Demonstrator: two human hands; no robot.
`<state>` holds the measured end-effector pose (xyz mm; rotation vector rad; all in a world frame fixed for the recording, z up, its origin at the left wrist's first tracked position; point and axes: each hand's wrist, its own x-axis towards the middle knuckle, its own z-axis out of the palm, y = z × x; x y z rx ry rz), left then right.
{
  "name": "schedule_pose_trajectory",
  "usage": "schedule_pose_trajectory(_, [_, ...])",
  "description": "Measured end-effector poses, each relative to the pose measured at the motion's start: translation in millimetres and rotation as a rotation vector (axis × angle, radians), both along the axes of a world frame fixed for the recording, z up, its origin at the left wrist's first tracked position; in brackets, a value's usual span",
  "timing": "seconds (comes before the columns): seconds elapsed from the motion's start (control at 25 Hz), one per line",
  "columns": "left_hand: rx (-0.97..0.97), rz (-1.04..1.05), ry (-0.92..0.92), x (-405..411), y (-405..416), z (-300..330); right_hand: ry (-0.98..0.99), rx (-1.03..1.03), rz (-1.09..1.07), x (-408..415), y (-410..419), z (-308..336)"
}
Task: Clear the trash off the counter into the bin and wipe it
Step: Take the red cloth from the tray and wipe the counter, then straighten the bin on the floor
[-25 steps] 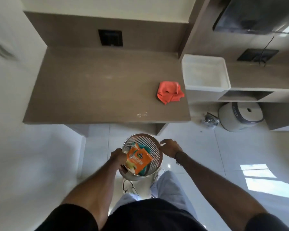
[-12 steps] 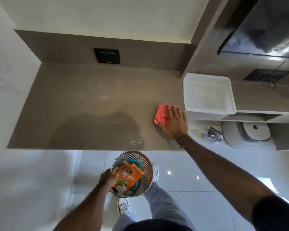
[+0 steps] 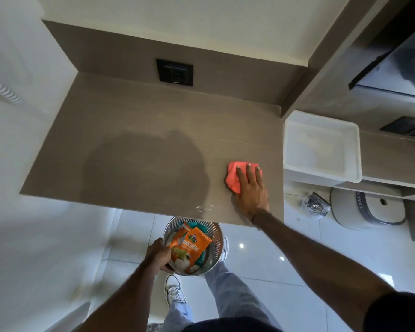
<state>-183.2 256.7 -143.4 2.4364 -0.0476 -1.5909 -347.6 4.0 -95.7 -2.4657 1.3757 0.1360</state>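
A brown counter (image 3: 134, 144) fills the middle of the view. An orange-red cloth (image 3: 233, 174) lies near its right front corner, and my right hand (image 3: 250, 188) lies flat on top of it, fingers spread. Below the counter's front edge my left hand (image 3: 157, 256) grips the rim of a silver mesh bin (image 3: 216, 232). Inside the bin sit an orange snack packet (image 3: 189, 245) and other wrappers. A small white smear (image 3: 204, 207) marks the counter near the front edge.
A white plastic tub (image 3: 321, 149) stands on a lower shelf right of the counter. A round white appliance (image 3: 367, 209) and a crumpled silver wrapper (image 3: 315, 204) lie on the tiled floor. A black wall socket (image 3: 174, 72) sits above the counter.
My right hand left the bin rim and came down flat on the cloth. My view moved closer to the counter, with the bin still held in my left hand.
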Motion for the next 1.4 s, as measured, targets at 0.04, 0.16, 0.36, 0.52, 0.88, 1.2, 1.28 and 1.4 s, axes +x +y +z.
schedule_pose_trajectory(0.04, [-0.010, 0.019, 0.003, 1.6, 1.1, 3.0, 0.014, 0.026, 0.037, 2.3, 18.7, 0.1])
schedule_pose_trajectory(0.16, [-0.030, 0.044, -0.002, 10.1, 9.3, 13.9, 0.024, 0.045, 0.216, 16.8, 89.9, 7.7])
schedule_pose_trajectory(0.36, [-0.071, 0.047, -0.011, 20.9, 26.4, 24.9, -0.191, 0.335, 0.389, 45.5, 147.8, 30.6])
schedule_pose_trajectory(0.52, [-0.086, 0.003, -0.028, 24.4, 34.7, 33.9, -0.552, 0.628, -0.126, 54.8, 116.3, 72.2])
schedule_pose_trajectory(0.88, [-0.129, -0.080, -0.003, 18.6, 37.9, 49.8, -0.512, 0.582, -0.844, 3.0, 53.4, 88.9])
schedule_pose_trajectory(1.2, [-0.117, -0.117, 0.001, 12.3, 37.5, 17.6, -0.236, 0.397, -0.865, -44.9, 151.5, 2.5])
schedule_pose_trajectory(1.28, [-0.108, -0.145, -0.003, 13.5, 37.8, -8.0, -0.207, 0.674, -0.916, -40.9, 166.6, -38.4])
schedule_pose_trajectory(1.4, [-0.100, -0.131, 0.055, 12.6, 39.0, -58.9, -0.267, 0.851, -0.958, -30.5, 176.7, -95.9])
